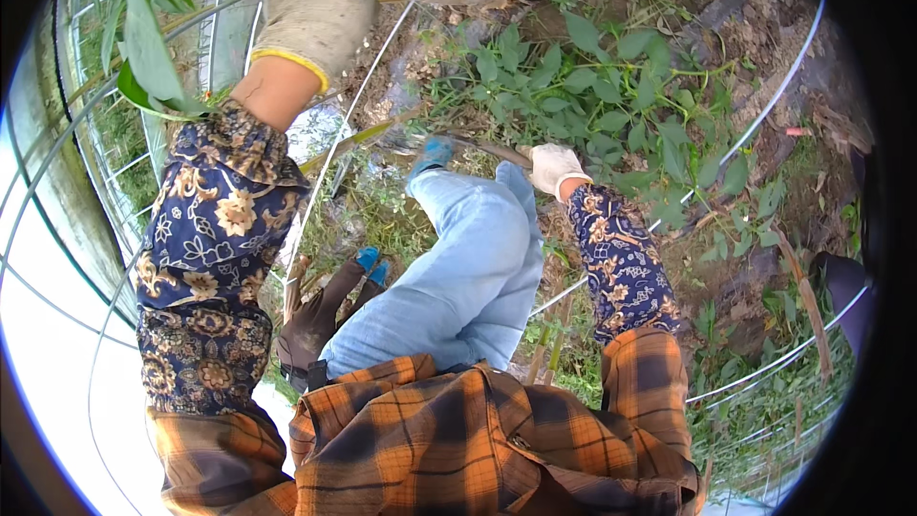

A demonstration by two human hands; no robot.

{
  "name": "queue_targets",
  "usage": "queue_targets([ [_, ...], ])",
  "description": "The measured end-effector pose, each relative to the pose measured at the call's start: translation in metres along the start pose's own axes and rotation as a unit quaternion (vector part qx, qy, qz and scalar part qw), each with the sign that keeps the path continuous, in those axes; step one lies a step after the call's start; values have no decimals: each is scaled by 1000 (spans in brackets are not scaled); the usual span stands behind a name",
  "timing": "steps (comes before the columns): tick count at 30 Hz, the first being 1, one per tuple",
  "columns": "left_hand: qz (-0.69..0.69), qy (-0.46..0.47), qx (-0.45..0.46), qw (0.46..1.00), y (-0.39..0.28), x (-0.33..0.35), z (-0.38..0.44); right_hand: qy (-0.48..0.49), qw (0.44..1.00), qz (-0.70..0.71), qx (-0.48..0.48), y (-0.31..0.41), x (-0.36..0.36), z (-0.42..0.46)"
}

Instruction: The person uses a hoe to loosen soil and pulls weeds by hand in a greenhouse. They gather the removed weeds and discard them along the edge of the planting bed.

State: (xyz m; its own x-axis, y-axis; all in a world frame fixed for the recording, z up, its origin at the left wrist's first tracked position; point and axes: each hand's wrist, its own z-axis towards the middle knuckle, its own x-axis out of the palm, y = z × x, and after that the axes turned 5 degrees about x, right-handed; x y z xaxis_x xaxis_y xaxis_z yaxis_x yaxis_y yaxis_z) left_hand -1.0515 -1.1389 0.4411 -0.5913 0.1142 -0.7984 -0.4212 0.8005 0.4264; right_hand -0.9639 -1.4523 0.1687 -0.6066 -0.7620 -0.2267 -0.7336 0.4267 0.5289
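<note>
My left hand [315, 11], in a soiled knit glove with a yellow cuff, is raised at the upper left. It is closed around a plant stem [215, 8] that runs out to the left, though the fingers are hidden. Large green leaves [154, 43] hang close to the camera beside that arm. Lower down, my right hand [555, 168], in a pale glove, grips the end of a brown wooden stick or handle [494, 148]. The stick's far end lies near my blue shoe [433, 154] and cannot be made out. A leafy green plant [602, 82] sprawls just beyond this hand.
White strings [358, 97] cross the space around my legs. Wooden stakes [802, 301] stand at the right. Dark plastic film [723, 7] and weeds cover parts of the soil. A brown glove with blue fingertips [315, 322] hangs at my hip. Wire mesh [129, 165] runs along the left.
</note>
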Motion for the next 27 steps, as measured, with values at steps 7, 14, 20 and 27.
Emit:
queue_targets([
  [7,-24,54,3,998,-11,1,10,-111,918,333,186,-12,60,-61],
  [14,15,93,-11,995,1,-19,4,-161,756,546,323,-4,116,-65],
  [20,-13,27,56,998,5,-6,16,-189,767,439,428,18,111,-106],
  [27,13,11,110,994,14,4,21,-113,905,129,389,19,121,-115],
])
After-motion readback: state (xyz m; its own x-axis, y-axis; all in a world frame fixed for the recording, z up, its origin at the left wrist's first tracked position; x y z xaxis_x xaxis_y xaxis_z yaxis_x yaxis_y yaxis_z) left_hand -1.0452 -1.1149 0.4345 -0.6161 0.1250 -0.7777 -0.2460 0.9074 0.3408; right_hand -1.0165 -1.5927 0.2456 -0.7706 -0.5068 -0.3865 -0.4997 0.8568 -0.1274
